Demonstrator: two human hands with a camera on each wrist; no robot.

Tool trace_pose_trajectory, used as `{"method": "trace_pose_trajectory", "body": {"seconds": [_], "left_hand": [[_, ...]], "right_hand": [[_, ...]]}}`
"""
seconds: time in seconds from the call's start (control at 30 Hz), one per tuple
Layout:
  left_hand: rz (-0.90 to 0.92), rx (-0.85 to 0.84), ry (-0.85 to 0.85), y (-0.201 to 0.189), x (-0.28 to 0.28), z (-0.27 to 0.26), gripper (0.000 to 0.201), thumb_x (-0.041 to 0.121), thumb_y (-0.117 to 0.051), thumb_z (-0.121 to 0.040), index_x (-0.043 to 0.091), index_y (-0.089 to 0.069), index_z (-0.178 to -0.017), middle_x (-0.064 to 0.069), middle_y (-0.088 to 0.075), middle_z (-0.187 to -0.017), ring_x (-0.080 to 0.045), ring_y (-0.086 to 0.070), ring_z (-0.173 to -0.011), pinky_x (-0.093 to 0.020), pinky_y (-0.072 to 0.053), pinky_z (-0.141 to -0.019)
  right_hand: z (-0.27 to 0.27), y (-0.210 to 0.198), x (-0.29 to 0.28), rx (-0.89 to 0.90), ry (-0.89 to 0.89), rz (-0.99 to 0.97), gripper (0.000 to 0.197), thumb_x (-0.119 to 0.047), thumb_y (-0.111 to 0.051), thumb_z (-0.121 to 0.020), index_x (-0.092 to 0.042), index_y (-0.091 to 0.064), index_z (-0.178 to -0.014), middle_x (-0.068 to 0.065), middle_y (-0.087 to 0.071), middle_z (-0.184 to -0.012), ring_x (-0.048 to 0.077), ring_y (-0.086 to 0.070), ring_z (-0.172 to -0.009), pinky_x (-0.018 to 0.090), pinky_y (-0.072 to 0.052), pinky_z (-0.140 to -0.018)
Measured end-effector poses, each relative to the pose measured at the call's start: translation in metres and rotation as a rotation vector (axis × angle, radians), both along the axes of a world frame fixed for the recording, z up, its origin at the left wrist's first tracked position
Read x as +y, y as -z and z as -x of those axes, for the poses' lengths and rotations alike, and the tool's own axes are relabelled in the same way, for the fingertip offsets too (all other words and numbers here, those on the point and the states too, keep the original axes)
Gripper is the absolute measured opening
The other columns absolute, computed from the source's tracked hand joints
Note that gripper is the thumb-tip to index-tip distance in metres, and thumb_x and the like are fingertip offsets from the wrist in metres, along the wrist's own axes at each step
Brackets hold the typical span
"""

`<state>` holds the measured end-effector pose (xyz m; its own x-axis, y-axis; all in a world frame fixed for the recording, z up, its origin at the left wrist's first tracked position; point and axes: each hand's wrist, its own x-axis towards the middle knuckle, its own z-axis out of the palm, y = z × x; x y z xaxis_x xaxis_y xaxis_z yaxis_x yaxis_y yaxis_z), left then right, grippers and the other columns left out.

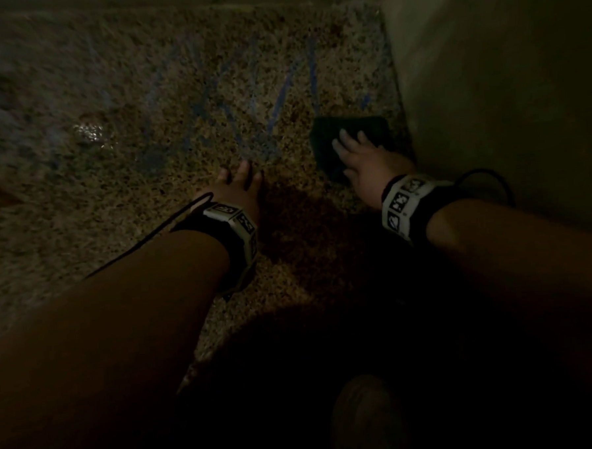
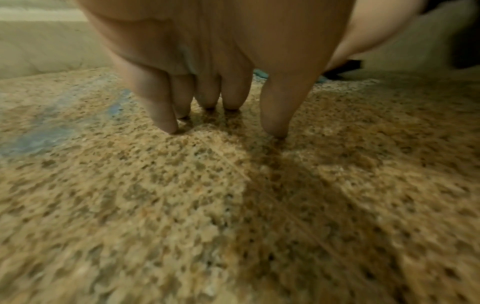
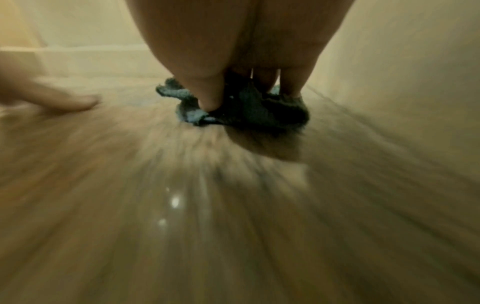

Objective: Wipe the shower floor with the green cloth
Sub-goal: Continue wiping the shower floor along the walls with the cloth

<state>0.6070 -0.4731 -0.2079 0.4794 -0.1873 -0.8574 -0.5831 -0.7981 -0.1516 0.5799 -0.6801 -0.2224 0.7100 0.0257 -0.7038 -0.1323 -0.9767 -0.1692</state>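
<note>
Nearest the camera, the left hand [image 1: 239, 189] rests on the speckled shower floor [image 1: 147, 170], its fingers [image 2: 161, 115] straight and slightly spread, tips touching the stone and holding nothing; it looks like a brace for the body's weight. Just beyond it and to its right, the right hand [image 1: 363, 162] presses down on the green cloth [image 1: 348, 132], fingers [image 3: 207, 92] extended onto the fabric rather than wrapped round it, the cloth bunched beneath them. The cloth lies under and ahead of those fingertips, its longer side running roughly left to right, its right edge just beside the pale shower wall [image 1: 486, 94]. So the right hand alone works it, and the wall blocks any stroke further right; the open floor lies to the left and ahead. There, blue streaks [image 1: 281, 101] mark the stone close to the cloth's left, and a glistening wet patch [image 1: 89, 130] sits well off to the left. The floor blurs heavily in the right wrist view.
</note>
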Motion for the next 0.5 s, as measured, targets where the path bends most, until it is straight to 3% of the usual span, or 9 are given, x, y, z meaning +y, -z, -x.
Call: {"method": "trace_pose_trajectory", "body": {"seconds": [0.2, 0.4, 0.5], "left_hand": [[-0.012, 0.019, -0.02, 0.0, -0.002, -0.001, 0.099, 0.033, -0.06, -0.09, 0.025, 0.02, -0.147, 0.001, 0.028, -0.154, -0.028, 0.001, -0.146, -0.043, -0.043, -0.091], [0.028, 0.062, -0.052, 0.005, 0.003, -0.005, 0.092, 0.021, -0.055, -0.094, 0.029, 0.019, -0.147, 0.004, 0.029, -0.153, -0.026, 0.006, -0.146, -0.045, -0.037, -0.101], [0.061, 0.072, -0.066, 0.008, 0.008, -0.006, 0.09, 0.018, -0.053, -0.095, 0.03, 0.018, -0.148, 0.005, 0.029, -0.153, -0.025, 0.007, -0.146, -0.046, -0.035, -0.104]], "right_hand": [[-0.037, 0.001, 0.014, 0.029, 0.056, 0.071, 0.061, -0.008, -0.035, -0.102, -0.017, -0.001, -0.152, 0.004, 0.01, -0.159, 0.032, 0.007, -0.145, 0.051, -0.009, -0.115], [-0.001, -0.005, 0.022, 0.126, -0.111, 0.069, 0.058, -0.014, -0.031, -0.103, -0.018, 0.001, -0.152, 0.001, 0.01, -0.159, 0.028, 0.006, -0.146, 0.05, -0.009, -0.115], [0.022, 0.0, 0.028, 0.075, -0.139, 0.03, 0.057, -0.014, -0.029, -0.103, -0.022, 0.0, -0.152, -0.002, 0.009, -0.159, 0.024, 0.006, -0.146, 0.047, -0.007, -0.116]]}}
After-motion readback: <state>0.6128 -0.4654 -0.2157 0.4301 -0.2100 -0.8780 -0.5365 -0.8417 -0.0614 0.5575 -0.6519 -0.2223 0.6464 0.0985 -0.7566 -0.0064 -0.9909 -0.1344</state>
